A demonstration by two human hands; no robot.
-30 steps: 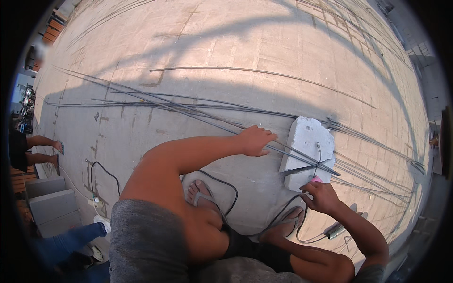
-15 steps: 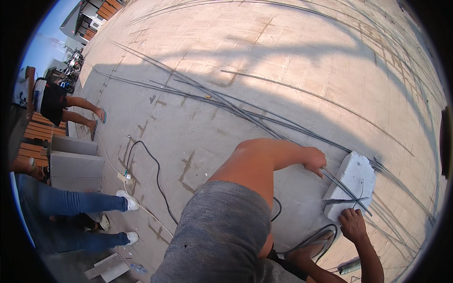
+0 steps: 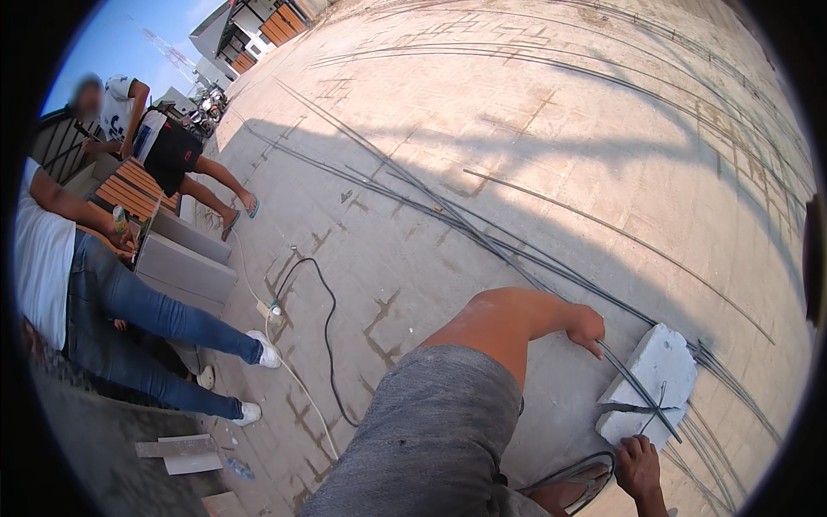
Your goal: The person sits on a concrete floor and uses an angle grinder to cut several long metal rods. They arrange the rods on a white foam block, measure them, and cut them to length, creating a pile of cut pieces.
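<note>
Steel rods (image 3: pixel 633 379) lie across a pale broken concrete block (image 3: pixel 659 358) at the lower right. A dark crack or gap splits the block beneath them. My left hand (image 3: pixel 587 329) is closed round the rods just left of the block. A thin wire (image 3: pixel 659 398) loops round the rods above the block. My right hand (image 3: pixel 637 465) is at the block's near edge, fingers curled together where the wire's lower end meets them. The fingertips are partly hidden. My left arm in its grey sleeve fills the lower middle.
Long rods (image 3: pixel 431 207) stretch over the paving, with a single rod (image 3: pixel 620 231) apart. A black cable (image 3: pixel 332 302) and a white cord (image 3: pixel 301 383) run left of me. Two people stand at the left beside grey boxes (image 3: pixel 185 271); a dark cable coil (image 3: pixel 573 482) lies near my foot.
The view has shifted, so the scene sits lower and further right and more of the people at the left shows. Both hands keep nearly the same places at the rods and block.
</note>
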